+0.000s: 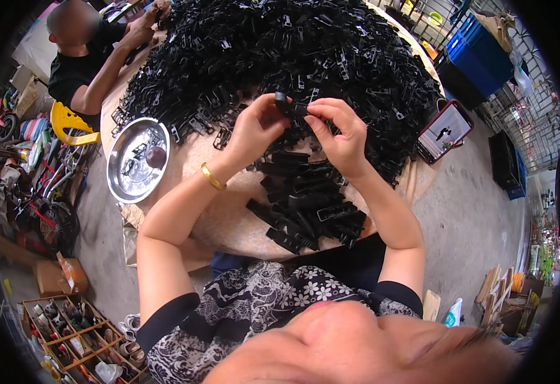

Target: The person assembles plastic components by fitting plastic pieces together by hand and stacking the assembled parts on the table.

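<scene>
Above the table, my left hand (257, 129) pinches one end of a small black plastic piece (282, 101). My right hand (342, 133) has its thumb and forefinger closed at the other end of that piece. Whether it is one part or two joined is too small to tell. Behind my hands rises a large heap of black plastic pieces (248, 48), some with slots or frames. Closer to me, below my hands, lies a smaller pile of longer black pieces (302, 208).
A round metal tray (118, 182) with a dark round object and some black pieces sits at left. At right stands a phone (445, 133), its screen lit. Across the table at far left, another person (78, 61) works by a yellow chair (72, 125). Blue crates (478, 54) stand back right.
</scene>
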### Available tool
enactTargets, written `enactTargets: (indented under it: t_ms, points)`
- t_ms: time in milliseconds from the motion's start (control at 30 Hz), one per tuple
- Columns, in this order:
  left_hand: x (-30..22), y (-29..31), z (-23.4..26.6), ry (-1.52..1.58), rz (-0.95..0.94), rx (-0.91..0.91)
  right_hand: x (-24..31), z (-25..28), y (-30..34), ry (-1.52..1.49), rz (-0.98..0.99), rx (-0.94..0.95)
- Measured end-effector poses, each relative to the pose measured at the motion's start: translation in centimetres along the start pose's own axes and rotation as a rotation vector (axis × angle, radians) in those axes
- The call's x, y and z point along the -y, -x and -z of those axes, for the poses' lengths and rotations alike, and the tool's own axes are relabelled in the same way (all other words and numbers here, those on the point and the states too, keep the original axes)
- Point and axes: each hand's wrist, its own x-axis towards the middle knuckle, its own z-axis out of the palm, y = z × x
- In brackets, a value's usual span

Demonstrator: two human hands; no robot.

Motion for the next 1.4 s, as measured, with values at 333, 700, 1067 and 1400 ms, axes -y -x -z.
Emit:
enactTargets:
  t_ms: [333, 700, 1067, 1400]
  points:
    - [-1.8, 1.0, -0.4, -0.152, 0.114, 0.026, -0.2, -0.2, 0.6, 0.049, 0.031, 0.103]
    - [-2.0, 1.5, 0.0, 0.379, 0.265, 0.12, 0.2, 0.2, 0.2, 0.38, 0.407, 0.212]
    - [-3.9, 1.6, -0.1, 0.198, 0.122, -0.074, -1.3, 0.4, 0.0, 0.184, 0.247, 0.085]
    - [-20.4, 10.4, 1.0, 0.801, -0.699, 0.365, -0.1, -1.1, -1.7, 0.107, 0.173, -0.011]
